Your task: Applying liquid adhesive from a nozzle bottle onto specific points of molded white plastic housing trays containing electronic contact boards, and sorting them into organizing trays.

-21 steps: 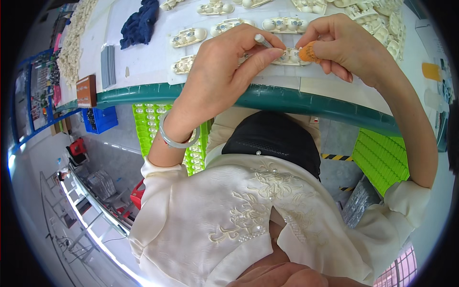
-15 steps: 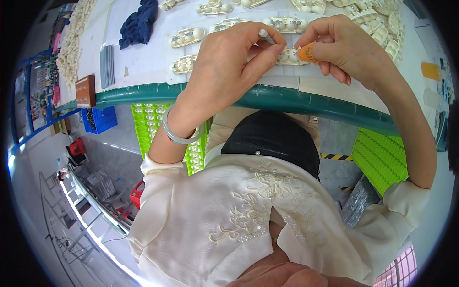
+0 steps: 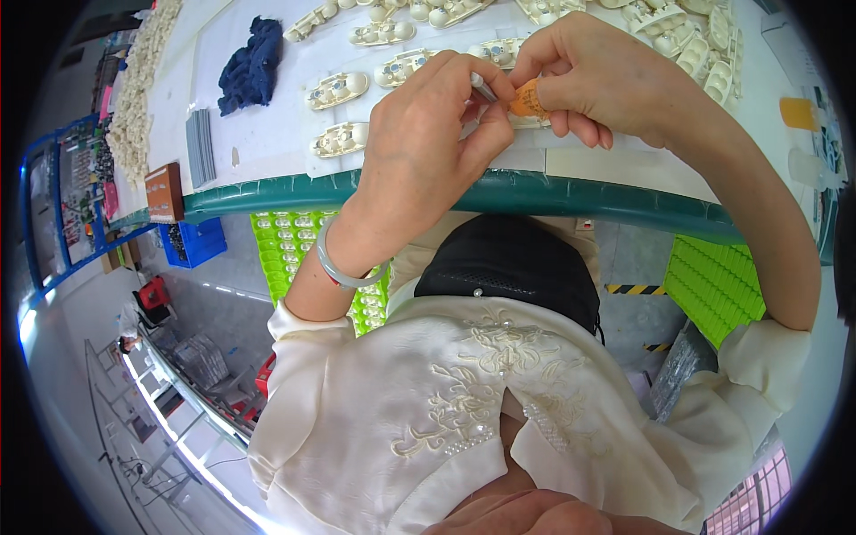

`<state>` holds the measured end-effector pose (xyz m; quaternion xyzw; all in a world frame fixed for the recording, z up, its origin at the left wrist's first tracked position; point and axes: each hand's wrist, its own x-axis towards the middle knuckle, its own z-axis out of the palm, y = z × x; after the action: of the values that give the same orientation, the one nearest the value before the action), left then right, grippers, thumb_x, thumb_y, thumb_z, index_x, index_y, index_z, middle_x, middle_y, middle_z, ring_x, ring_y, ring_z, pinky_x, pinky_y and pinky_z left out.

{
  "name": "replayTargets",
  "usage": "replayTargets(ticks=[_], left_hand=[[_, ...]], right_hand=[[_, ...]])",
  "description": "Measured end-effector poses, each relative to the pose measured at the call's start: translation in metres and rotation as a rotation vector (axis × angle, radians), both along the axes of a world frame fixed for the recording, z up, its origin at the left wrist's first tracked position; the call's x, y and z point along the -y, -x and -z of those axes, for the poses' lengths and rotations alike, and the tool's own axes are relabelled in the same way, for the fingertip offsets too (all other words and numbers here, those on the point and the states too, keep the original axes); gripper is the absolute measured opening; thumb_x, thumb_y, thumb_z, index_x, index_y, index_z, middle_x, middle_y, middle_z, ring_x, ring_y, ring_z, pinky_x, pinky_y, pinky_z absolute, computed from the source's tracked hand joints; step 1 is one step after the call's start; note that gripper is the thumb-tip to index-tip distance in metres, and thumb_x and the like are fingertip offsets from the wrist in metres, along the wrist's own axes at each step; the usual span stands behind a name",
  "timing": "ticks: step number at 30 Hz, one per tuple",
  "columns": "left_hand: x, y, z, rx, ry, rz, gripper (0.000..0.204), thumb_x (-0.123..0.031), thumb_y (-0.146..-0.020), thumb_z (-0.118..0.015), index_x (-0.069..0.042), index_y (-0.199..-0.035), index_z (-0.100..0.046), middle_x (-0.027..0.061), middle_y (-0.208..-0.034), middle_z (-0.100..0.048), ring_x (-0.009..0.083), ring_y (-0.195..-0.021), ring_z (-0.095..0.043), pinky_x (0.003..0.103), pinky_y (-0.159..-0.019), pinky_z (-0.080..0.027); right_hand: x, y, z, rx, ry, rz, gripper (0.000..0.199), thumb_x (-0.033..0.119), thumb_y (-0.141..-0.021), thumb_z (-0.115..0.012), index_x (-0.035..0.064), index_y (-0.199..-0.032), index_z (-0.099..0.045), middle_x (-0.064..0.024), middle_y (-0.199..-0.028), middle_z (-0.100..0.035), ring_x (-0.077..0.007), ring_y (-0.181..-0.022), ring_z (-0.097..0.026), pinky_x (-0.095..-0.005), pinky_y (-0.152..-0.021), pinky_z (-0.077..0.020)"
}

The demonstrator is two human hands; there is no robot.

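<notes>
Hands meet over the white worktable point(image 3: 267, 143), where we pinch a small orange piece point(image 3: 528, 98) between the thumb and fingers of our right hand point(image 3: 597, 76). Our left hand point(image 3: 428, 152) is closed on a thin silver tool point(image 3: 482, 86), its tip touching the piece. Cream moulded parts point(image 3: 339, 89) lie in rows just beyond our grip, beside a dark blue cloth point(image 3: 251, 67).

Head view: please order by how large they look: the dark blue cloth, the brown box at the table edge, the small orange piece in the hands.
1. Dark blue cloth.
2. Brown box.
3. Orange piece, partly hidden by fingers.
</notes>
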<state>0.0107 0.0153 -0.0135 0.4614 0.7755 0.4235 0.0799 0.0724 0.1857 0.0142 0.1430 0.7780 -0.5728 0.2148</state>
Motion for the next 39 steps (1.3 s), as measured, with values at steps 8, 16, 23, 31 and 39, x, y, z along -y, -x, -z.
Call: replayTargets(ticks=[8,16,23,31,39], left_hand=[[0.005,0.011,-0.007,0.199,-0.032,-0.048,0.013,0.0,-0.073,-0.063,-0.003,-0.085,-0.058,0.0064,-0.073,-0.06,0.0121,-0.062,-0.061,0.024,-0.055,-0.048],[0.042,0.033,-0.032,0.336,0.01,0.007,0.012,-0.001,-0.081,-0.062,0.003,-0.092,-0.06,0.0052,-0.087,-0.064,0.0092,-0.076,-0.06,0.022,-0.069,-0.048],[0.051,0.036,-0.017,0.355,0.151,0.044,0.011,-0.003,-0.085,-0.059,0.003,-0.095,-0.06,0.0049,-0.09,-0.062,0.0084,-0.083,-0.058,0.02,-0.074,-0.046],[0.046,0.04,-0.009,0.221,0.127,0.082,0.011,-0.005,-0.082,-0.063,0.004,-0.087,-0.061,0.0054,-0.083,-0.065,0.0077,-0.074,-0.058,0.021,-0.067,-0.047],[0.044,0.033,-0.005,0.041,0.048,0.035,0.007,-0.004,-0.077,-0.067,0.0,-0.082,-0.064,0.0039,-0.079,-0.065,0.0096,-0.067,-0.056,0.022,-0.061,-0.046]], right_hand=[[-0.003,0.022,-0.025,0.304,0.054,-0.068,0.015,0.013,-0.082,-0.06,-0.0015,-0.084,-0.061,-0.0034,-0.063,-0.057,-0.0089,-0.051,-0.052,-0.0226,-0.046,-0.041],[-0.002,0.012,-0.002,0.101,0.015,-0.011,0.016,0.007,-0.078,-0.057,-0.0038,-0.089,-0.062,-0.0027,-0.053,-0.053,-0.0037,-0.035,-0.042,-0.0186,-0.031,-0.0317],[0.002,0.005,-0.009,0.149,-0.038,0.052,0.017,0.005,-0.078,-0.055,-0.0043,-0.092,-0.06,-0.0035,-0.056,-0.053,-0.0049,-0.037,-0.042,-0.0199,-0.034,-0.0332],[0.003,0.005,-0.01,0.158,-0.071,0.042,0.019,0.004,-0.079,-0.051,-0.0036,-0.094,-0.06,-0.0039,-0.055,-0.053,-0.0043,-0.036,-0.043,-0.0187,-0.033,-0.0331],[0.002,0.004,-0.013,0.145,-0.112,0.017,0.02,0.004,-0.08,-0.049,-0.0027,-0.096,-0.06,-0.0033,-0.054,-0.053,-0.0041,-0.036,-0.043,-0.0184,-0.033,-0.0328]])
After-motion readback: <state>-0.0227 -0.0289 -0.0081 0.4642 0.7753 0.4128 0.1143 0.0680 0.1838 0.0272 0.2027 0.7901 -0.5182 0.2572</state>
